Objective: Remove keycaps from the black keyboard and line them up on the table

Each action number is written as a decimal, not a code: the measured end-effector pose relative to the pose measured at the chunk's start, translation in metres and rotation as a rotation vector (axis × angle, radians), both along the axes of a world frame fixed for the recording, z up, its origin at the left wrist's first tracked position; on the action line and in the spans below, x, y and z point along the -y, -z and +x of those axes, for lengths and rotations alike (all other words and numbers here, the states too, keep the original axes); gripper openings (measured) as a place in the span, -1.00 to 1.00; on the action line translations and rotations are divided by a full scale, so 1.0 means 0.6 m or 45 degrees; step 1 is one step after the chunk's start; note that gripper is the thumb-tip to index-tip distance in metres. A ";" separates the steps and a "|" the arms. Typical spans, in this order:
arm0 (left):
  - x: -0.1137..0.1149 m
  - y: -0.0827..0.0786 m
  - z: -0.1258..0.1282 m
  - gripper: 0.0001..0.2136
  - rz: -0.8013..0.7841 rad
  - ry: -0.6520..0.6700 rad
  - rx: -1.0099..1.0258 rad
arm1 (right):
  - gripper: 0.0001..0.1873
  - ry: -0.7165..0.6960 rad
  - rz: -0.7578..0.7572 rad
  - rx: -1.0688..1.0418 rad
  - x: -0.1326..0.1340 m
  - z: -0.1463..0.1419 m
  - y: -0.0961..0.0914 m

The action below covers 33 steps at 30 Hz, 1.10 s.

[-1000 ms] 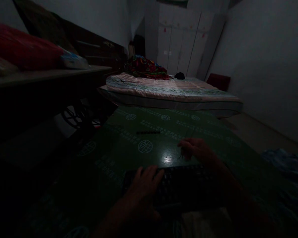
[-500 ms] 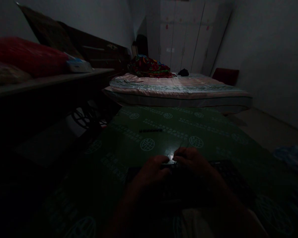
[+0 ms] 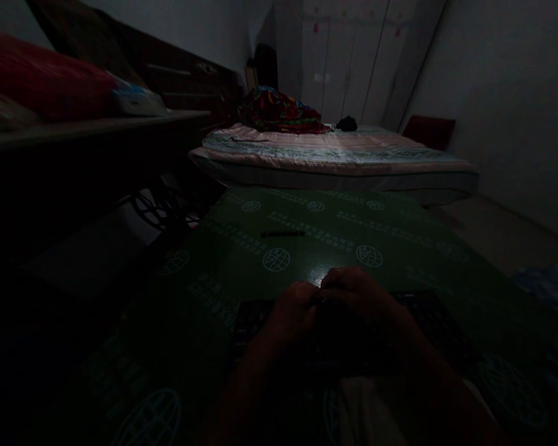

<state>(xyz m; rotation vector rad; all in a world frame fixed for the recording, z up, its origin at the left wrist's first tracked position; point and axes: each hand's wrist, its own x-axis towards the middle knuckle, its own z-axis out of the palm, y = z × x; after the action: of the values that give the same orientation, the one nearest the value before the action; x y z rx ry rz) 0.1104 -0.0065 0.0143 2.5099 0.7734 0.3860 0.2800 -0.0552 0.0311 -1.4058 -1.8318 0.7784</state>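
Note:
A dark keyboard (image 3: 434,319) lies on the green table, mostly hidden beneath my forearms and in deep shadow. My left hand (image 3: 295,310) is closed over its far edge, with thumb and fingers drawn together. Against it, my right hand (image 3: 356,290) is also closed, and the fingertips of both meet. A small glint shows between them, but what they hold is too dark and small to name. Farther up the table lies a short row of small dark pieces (image 3: 283,233), like keycaps.
The green table (image 3: 223,248) carries white globe prints and lettering. Pale cloth (image 3: 369,409) lies close to me. Beyond stands a bed (image 3: 353,161) with a red patterned blanket (image 3: 283,114). At left, a shelf (image 3: 186,116) bears a red bag (image 3: 41,77). The room is very dim.
My fingers have closed together more, so the bright, shiny piece between them is now mostly covered. The camera has tilted down slightly, and the row of small pieces has stayed in place.

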 end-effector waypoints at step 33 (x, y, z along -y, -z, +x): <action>-0.005 -0.003 0.027 -0.85 0.025 -0.124 -0.292 | -0.84 0.014 0.038 0.153 -0.006 -0.005 0.000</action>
<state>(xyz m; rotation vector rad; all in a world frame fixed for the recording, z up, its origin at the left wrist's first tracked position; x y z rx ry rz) 0.1264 -0.0032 0.0162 2.5704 0.9870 0.1395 0.2768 -0.0515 0.0311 -1.4702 -1.9169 0.6716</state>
